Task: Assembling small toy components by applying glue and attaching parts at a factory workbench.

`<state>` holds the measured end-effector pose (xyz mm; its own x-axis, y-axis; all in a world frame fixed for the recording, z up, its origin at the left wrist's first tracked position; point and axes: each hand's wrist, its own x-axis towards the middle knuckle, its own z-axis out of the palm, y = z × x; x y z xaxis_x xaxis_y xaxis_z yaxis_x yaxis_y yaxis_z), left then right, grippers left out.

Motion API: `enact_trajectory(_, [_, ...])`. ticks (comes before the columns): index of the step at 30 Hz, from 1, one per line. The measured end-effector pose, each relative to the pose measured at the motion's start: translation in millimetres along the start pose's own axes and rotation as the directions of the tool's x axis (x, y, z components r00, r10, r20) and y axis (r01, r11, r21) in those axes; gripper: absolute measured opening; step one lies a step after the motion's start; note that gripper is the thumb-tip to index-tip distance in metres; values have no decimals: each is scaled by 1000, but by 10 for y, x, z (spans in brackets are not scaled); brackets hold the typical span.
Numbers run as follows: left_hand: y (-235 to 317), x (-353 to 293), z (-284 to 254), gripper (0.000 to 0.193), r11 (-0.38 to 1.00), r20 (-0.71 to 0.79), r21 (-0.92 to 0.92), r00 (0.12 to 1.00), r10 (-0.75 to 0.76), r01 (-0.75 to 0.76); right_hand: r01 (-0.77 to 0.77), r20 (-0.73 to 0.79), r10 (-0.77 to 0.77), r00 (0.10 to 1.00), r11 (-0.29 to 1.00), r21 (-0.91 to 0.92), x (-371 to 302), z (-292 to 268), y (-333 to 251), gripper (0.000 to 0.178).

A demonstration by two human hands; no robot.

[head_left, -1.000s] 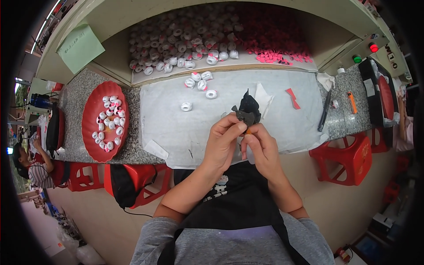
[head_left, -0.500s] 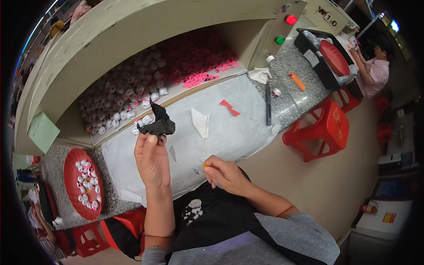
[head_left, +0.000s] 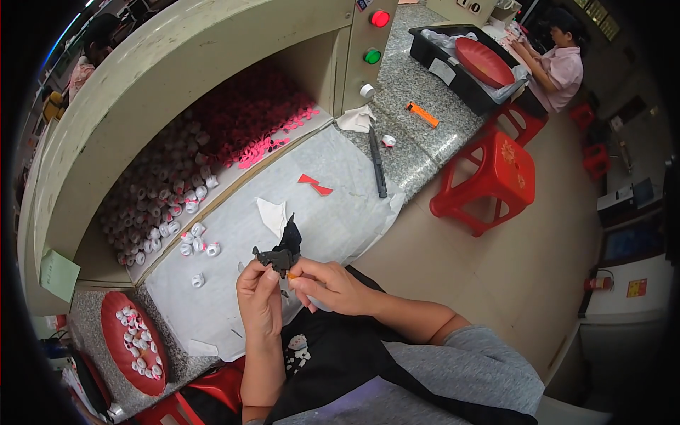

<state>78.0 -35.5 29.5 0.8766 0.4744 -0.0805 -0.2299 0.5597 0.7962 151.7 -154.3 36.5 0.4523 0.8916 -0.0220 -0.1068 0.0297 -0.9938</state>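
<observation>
Between the thumb and fingers of my left hand (head_left: 261, 296) is a crumpled, torn-edged black scrap (head_left: 278, 251), which looks like thin sheet or cloth. My right hand (head_left: 331, 285) is closed in a pinch right beside it, gripping a small tool with an orange part (head_left: 292, 277); its tip is hidden against the scrap. Both hands are above the near edge of a white paper sheet (head_left: 234, 212). Several small white ring-shaped pieces with pink marks (head_left: 197, 244) lie on the sheet, left of my hands. A folded white paper scrap (head_left: 271, 215) lies just beyond the black scrap.
A lit box (head_left: 205, 42) arches over piled white pieces (head_left: 156, 188) and pink bits (head_left: 244, 131). A red bow-shaped scrap (head_left: 315, 185), black pen-like tool (head_left: 377, 163) and orange cutter (head_left: 423, 115) lie rightward. Left stands a red dish (head_left: 112, 319); right, a red stool (head_left: 489, 173), black bin (head_left: 460, 78) and co-worker (head_left: 556, 67).
My left hand has brought the black scrap down and toward my right hand. The right hand has come up to meet it with the orange tool. The whole view has swung rightward.
</observation>
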Motion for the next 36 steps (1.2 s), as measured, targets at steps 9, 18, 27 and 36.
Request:
enact_trajectory(9, [-51,-27,-73,11,1000,-46,-24,999,0,-1,72,-3,-72,997,990,119,8,11,-1,19])
enact_trajectory(18, [43,-7,-30,12,986,51,162,998,23,-31,70,18,-73,997,985,161,12,-4,28,20])
enact_trajectory(27, [254,489,353,3,959,88,265,993,79,-100,6,0,-7,1000,965,262,-139,-205,141,17])
enact_trajectory(36, [-123,1414,421,17,114,677,707,714,179,-698,136,-130,-110,985,969,206,-147,-235,113,13])
